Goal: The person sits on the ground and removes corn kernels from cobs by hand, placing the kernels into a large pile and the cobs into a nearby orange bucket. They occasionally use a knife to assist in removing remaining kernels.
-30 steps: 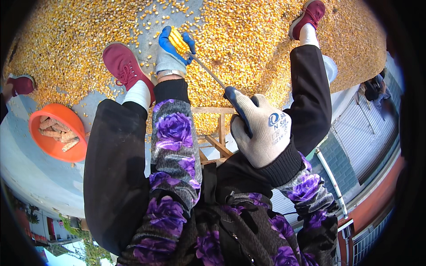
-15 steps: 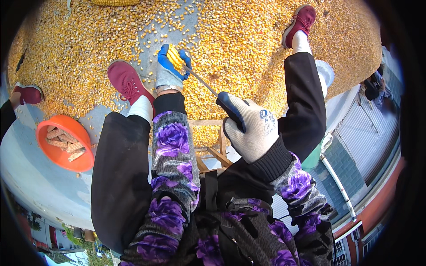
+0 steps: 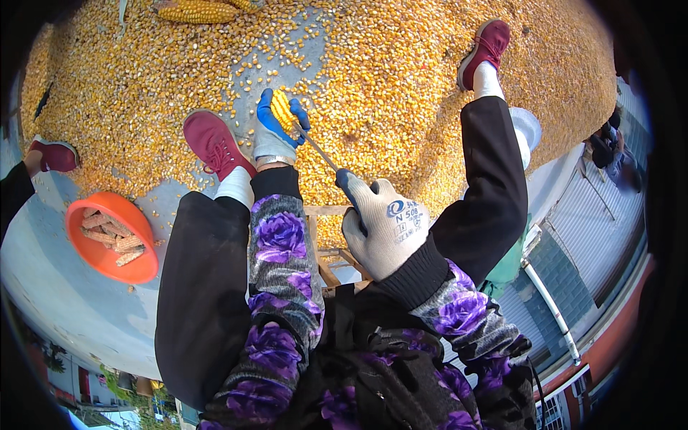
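Note:
My left hand, in a blue-and-white work glove, is closed round an ear of corn whose yellow kernels show between thumb and fingers. Pale rows run along the ear. In my right hand, gloved in white with dark-blue fingertips, is a thin metal rod-like tool; its handle is hidden in the fist. The rod slants up to the left, and its tip meets the lower end of the ear by my left thumb. Loose corn kernels spread under and around both hands.
An orange basin with several bare cobs stands at left. Whole ears of corn lie at the far edge. A wooden frame is between my legs. A white bowl-like object sits beyond my right leg; another person's shoe is at far left.
My right hand has shifted left and down with the tool, its wrist turned. My left hand keeps the ear. The view has tilted slightly, bringing more of the far ears into sight.

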`<move>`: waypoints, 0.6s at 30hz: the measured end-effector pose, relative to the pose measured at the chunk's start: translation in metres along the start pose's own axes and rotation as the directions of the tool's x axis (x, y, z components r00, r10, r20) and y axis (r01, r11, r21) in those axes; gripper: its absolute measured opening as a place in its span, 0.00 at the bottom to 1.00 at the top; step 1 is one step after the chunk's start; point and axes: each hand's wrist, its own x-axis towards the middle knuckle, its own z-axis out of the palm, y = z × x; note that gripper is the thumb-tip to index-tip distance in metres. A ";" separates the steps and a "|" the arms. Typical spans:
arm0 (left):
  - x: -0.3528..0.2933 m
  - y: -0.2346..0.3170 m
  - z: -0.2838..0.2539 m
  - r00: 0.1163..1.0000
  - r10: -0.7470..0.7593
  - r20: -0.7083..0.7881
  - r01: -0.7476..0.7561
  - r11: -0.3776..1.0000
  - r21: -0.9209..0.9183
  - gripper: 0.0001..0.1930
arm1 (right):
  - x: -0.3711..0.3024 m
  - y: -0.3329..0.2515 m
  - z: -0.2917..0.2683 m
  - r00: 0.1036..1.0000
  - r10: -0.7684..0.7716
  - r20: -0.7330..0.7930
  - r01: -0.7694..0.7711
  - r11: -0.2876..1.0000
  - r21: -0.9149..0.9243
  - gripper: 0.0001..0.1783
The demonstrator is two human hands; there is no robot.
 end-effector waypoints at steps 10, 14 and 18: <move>-0.006 -0.012 0.008 0.996 0.090 0.003 -0.090 0.988 0.127 0.26 | 0.002 -0.002 0.008 0.999 0.048 -0.006 -0.048 0.999 0.001 0.22; -0.003 -0.006 -0.005 0.988 0.072 0.137 -0.096 0.979 0.178 0.24 | 0.000 0.001 0.012 0.998 0.055 -0.009 -0.055 0.998 0.026 0.22; 0.004 -0.006 -0.002 0.999 0.033 0.015 -0.033 0.999 0.018 0.22 | 0.000 0.005 0.019 0.997 0.080 -0.011 -0.079 0.993 0.086 0.24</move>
